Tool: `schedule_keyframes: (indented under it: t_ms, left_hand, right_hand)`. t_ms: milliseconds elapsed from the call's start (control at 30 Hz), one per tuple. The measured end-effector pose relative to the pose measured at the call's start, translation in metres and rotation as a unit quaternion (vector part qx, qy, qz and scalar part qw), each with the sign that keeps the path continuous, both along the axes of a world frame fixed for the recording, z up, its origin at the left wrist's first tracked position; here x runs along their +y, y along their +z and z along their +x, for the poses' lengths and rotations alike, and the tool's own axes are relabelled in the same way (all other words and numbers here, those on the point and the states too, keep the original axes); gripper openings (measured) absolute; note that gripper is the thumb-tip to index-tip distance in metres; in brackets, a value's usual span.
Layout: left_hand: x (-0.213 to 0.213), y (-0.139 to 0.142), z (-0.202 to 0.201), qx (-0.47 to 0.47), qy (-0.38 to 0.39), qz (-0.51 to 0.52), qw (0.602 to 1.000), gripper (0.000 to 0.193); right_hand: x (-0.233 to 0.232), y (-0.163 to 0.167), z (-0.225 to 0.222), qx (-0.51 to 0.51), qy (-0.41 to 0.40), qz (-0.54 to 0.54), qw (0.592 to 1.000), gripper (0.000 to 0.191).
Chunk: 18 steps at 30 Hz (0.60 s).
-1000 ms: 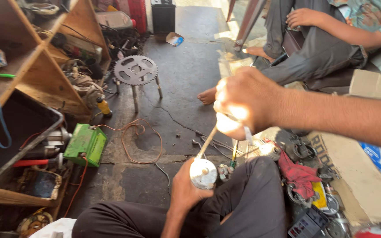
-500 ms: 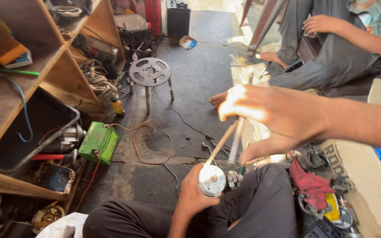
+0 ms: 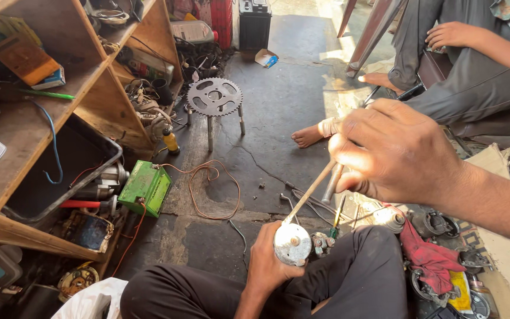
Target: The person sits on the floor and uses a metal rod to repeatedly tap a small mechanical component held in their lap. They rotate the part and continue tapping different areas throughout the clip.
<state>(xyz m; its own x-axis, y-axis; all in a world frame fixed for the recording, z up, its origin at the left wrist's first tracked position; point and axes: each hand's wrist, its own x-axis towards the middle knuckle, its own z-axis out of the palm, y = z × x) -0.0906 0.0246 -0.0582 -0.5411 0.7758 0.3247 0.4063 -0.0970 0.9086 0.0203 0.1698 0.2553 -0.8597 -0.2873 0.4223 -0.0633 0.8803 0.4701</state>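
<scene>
My left hand (image 3: 268,261) grips a small round silver motor part (image 3: 292,243) above my lap. My right hand (image 3: 392,151) is raised in front of the camera and holds a thin wooden stick (image 3: 310,191) whose lower tip touches the top of the silver part. A grey metal rod (image 3: 332,183) also sticks out below the fingers of that hand. I sit cross-legged in dark trousers (image 3: 361,277) on the floor.
A wooden shelf (image 3: 42,112) with tools and boxes stands at left. A green box (image 3: 146,187) with an orange wire, a sprocket-topped stool (image 3: 215,97) and a red rag (image 3: 432,257) lie around. Another person (image 3: 473,71) sits at the upper right.
My right hand has drifted right and slightly down with the stick. The left hand keeps hold of the silver part. The view has shifted a little.
</scene>
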Motion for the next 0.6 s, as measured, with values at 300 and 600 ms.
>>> schedule_keyframes:
  t_ms: [300, 600]
  left_hand:
    - [0.001, 0.005, 0.006, -0.002, 0.0, -0.018, 1.0, 0.085]
    - [0.001, 0.01, -0.005, -0.003, -0.028, -0.027, 0.999, 0.086]
  right_hand:
    - [-0.012, -0.008, -0.017, 0.022, -0.094, -0.034, 0.995, 0.041]
    - [0.009, -0.011, -0.005, -0.048, 0.009, 0.027, 0.998, 0.045]
